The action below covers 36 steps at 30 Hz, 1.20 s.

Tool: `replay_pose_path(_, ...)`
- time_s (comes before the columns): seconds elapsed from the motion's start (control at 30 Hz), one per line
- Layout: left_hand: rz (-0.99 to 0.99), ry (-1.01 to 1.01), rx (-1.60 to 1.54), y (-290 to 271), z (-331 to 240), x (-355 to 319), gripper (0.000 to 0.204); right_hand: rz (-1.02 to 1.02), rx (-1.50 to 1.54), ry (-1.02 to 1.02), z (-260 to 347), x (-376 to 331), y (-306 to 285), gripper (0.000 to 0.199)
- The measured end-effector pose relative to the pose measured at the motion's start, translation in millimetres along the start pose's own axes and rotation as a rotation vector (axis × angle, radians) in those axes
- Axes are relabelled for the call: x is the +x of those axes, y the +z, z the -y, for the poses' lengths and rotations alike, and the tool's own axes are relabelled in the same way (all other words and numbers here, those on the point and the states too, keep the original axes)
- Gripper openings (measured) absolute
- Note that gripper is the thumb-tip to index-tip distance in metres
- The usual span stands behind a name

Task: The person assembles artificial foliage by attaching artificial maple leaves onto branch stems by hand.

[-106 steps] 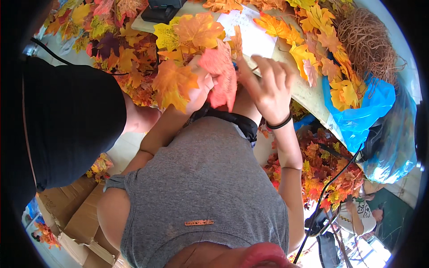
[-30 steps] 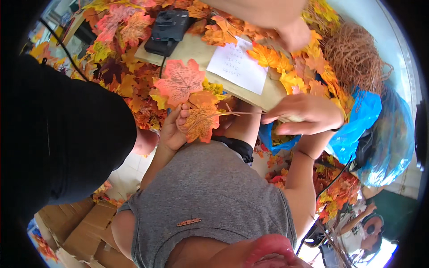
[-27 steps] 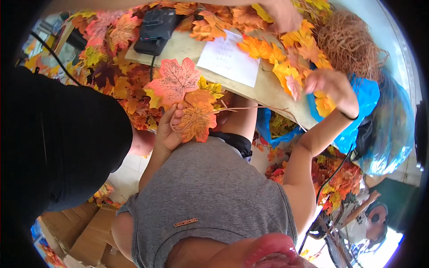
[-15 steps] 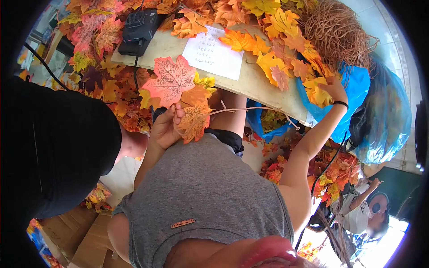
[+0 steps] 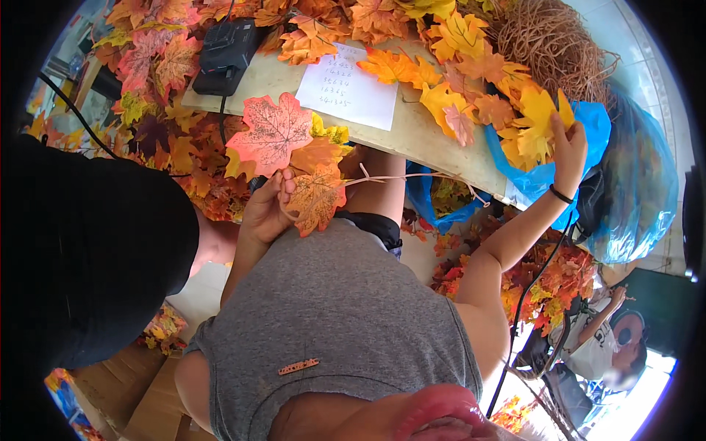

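Observation:
My left hand (image 5: 269,207) is closed on an artificial maple leaf spray in front of my chest. The spray carries a large pink leaf (image 5: 273,134), an orange leaf with dark veins (image 5: 318,198) and yellow ones behind. Its thin tan stem (image 5: 401,177) reaches out to the right, with side twigs. At the right end of the table my right hand (image 5: 571,152) pinches a yellow maple leaf (image 5: 539,121) by its edge, raised above other yellow leaves (image 5: 515,151) at the mouth of a blue plastic bag (image 5: 594,121).
A pale table (image 5: 287,92) bears a handwritten paper sheet (image 5: 349,92), a black device (image 5: 226,55) with a cable, and loose leaves. Brown twig stems (image 5: 551,48) are heaped at the back right. A stuffed bag (image 5: 636,184) stands right. A person in black (image 5: 103,242) is close on the left.
My right hand has lifted from the leaves at the bag, bringing up a yellow leaf. My left hand and the spray have shifted slightly left.

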<state>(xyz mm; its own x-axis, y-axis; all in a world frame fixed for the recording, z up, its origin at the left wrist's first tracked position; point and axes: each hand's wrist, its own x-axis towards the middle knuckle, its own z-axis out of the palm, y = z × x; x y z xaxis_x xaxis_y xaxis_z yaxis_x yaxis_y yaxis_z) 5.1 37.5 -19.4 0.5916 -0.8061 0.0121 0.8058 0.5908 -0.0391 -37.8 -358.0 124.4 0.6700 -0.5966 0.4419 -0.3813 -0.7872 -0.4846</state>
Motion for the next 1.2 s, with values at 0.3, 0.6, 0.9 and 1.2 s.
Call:
replay_pose_path(0.3,-0.042,0.001,0.006,-6,0,4,0.012,-0.251,1.129,-0.264,34,-31,5,0.013)
replay_pose_path(0.6,-0.111,0.031,0.086,-17,7,3,0.011,-0.253,1.181,0.082,43,-30,27,0.004)
replay_pose_path(0.9,-0.446,0.444,0.766,25,25,14,0.010,0.499,1.261,0.093,101,-128,48,0.011)
replay_pose_path(1.2,-0.271,0.671,1.010,51,48,21,0.008,0.720,1.506,0.228,128,-176,70,0.011)
